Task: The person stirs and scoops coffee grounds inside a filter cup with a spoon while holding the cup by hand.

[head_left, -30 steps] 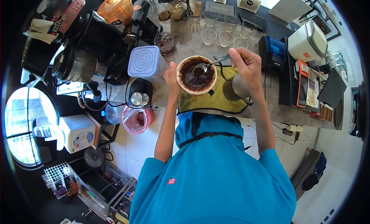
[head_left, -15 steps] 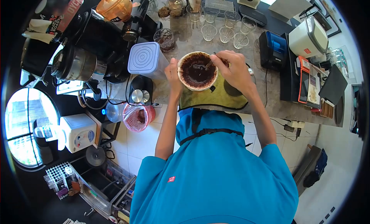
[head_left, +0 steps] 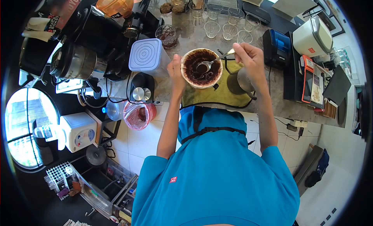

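Observation:
A white tub [head_left: 201,86], its inner wall smeared with dark brown paste [head_left: 210,75], is at the middle of the counter. My left hand [head_left: 176,72] grips its left side, with the thumb up by the rim. My right hand [head_left: 250,61] pinches the handle of a metal spoon [head_left: 217,59] at the right. The spoon slants down over the rim, and its bowl is inside the tub with dark paste on it. Below my right hand, a metal pitcher [head_left: 235,84] stands on an olive-green cloth [head_left: 196,98].
Several clear glasses [head_left: 230,31] stand at the back. A lilac-lidded container [head_left: 145,56] and a glass with brown residue [head_left: 167,36] are left of the tub. A black printer [head_left: 276,49] stands to the right. The counter's front edge faces me; a pink basket [head_left: 136,117] sits below it.
My right hand has moved right and slightly back, drawing the spoon up so that its bowl and handle show. The pitcher is now more visible. My left hand stays on the tub.

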Available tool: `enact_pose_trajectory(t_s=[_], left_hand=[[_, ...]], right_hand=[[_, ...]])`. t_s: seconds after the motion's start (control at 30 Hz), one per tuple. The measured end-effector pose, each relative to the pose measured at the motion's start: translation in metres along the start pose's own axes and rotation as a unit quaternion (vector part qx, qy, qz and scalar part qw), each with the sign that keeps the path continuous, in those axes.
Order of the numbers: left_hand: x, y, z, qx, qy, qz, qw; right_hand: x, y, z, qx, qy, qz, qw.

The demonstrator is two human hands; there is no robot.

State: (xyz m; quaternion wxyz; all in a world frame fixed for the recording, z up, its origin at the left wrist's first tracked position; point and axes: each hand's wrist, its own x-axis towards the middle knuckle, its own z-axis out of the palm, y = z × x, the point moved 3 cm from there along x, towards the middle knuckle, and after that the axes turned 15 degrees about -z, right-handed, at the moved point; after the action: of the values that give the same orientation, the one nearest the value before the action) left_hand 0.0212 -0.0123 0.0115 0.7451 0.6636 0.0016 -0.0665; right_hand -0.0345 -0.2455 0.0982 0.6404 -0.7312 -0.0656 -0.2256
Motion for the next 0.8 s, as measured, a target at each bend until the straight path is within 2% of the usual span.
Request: enact_pose_trajectory(t_s=[0.3, 0.47, 0.63, 0.67, 0.73, 0.8], left_hand=[[0.005, -0.003, 0.000, -0.019, 0.009, -0.006, 1.000], [0.006, -0.005, -0.002, -0.030, -0.003, -0.011, 0.999], [0.004, -0.007, -0.002, -0.049, 0.014, -0.017, 0.999], [0.002, -0.008, -0.002, -0.052, 0.016, -0.028, 0.998], [0.004, -0.009, -0.002, -0.056, 0.016, -0.040, 0.998], [0.006, -0.012, -0.004, -0.077, -0.013, 0.001, 0.997]], right_hand=[[-0.007, -0.055, -0.005, -0.062, 0.051, -0.077, 0.994], [-0.020, -0.050, -0.007, -0.068, 0.076, -0.132, 0.986], [-0.033, -0.044, -0.007, -0.150, 0.069, -0.226, 0.960], [-0.037, -0.046, -0.005, -0.150, 0.070, -0.226, 0.960], [-0.045, -0.049, -0.005, -0.049, 0.119, -0.165, 0.978], [-0.047, -0.040, -0.005, -0.085, 0.113, -0.161, 0.977]])
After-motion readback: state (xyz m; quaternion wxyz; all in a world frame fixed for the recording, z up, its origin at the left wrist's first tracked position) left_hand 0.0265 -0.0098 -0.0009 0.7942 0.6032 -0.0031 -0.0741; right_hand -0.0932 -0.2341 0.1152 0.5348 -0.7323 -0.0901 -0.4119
